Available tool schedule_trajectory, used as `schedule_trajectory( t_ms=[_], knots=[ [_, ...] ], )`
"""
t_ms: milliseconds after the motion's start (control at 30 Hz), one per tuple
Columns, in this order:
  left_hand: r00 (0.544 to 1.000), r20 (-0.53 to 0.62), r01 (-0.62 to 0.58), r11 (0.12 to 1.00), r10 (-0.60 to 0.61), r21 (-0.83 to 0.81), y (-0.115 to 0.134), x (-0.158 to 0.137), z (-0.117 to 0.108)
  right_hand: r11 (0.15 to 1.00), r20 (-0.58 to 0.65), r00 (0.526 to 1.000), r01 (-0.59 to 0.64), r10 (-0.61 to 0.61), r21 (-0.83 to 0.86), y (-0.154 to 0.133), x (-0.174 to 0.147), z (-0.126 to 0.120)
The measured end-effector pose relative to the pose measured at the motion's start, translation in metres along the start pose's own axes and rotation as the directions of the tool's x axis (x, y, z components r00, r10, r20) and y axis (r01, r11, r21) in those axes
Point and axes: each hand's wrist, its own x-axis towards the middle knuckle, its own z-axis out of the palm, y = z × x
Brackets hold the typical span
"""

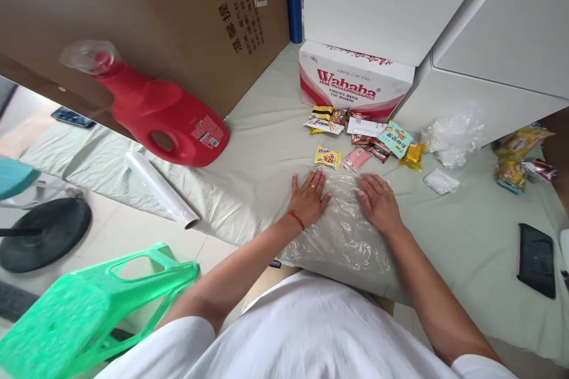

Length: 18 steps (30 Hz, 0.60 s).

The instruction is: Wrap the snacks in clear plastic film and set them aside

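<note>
While left hand (310, 198) and right hand (379, 202) lie, grip spread, film (344, 228) nears cloth's (453, 237) edge.

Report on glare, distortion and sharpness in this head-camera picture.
Head view: white glints streak the clear, crinkled plastic sheet, and a wide lens seems to stretch the green plastic stool at lower left; again in the head view, "Wahaha" reads clearly on the white-and-red cardboard box.

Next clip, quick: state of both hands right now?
Left hand: open, palm down on the clear plastic sheet, grasping nothing.
Right hand: open, palm down at the sheet's other side, grasping nothing.
</note>
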Motion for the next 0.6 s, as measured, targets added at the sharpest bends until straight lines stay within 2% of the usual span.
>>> schedule_trajectory(
  t_ms=[67, 200, 300, 400, 500, 600],
  knots=[
    [1.000, 0.010, 0.007, 1.000, -0.007, -0.013, -0.003, 0.001, -0.004, 0.999, 0.075, 0.996, 0.048, -0.049, 0.010, -0.006, 0.003, 0.007],
    [0.998, 0.006, 0.057, 0.998, -0.057, -0.009, -0.015, 0.006, -0.009, 0.996, 0.042, 0.998, -0.043, 0.039, 0.083, 0.009, 0.008, 0.016],
    [0.999, 0.017, 0.037, 0.999, -0.038, 0.008, -0.023, 0.008, -0.007, 0.985, 0.049, 0.995, -0.094, 0.088, 0.142, 0.027, 0.019, 0.008],
    [0.999, 0.028, 0.034, 0.999, -0.034, 0.009, -0.025, 0.009, -0.004, 0.993, 0.066, 0.992, -0.108, 0.105, 0.038, 0.035, 0.045, -0.005],
    [0.999, 0.029, 0.036, 0.999, -0.037, 0.012, -0.024, 0.009, -0.003, 0.997, 0.127, 0.990, 0.068, -0.062, -0.041, 0.028, 0.084, -0.011],
    [0.999, 0.023, 0.034, 0.999, -0.034, 0.016, -0.024, 0.009, -0.003, 0.963, 0.282, 0.935, 0.252, -0.217, -0.096, 0.015, 0.120, -0.009]
  ],
)
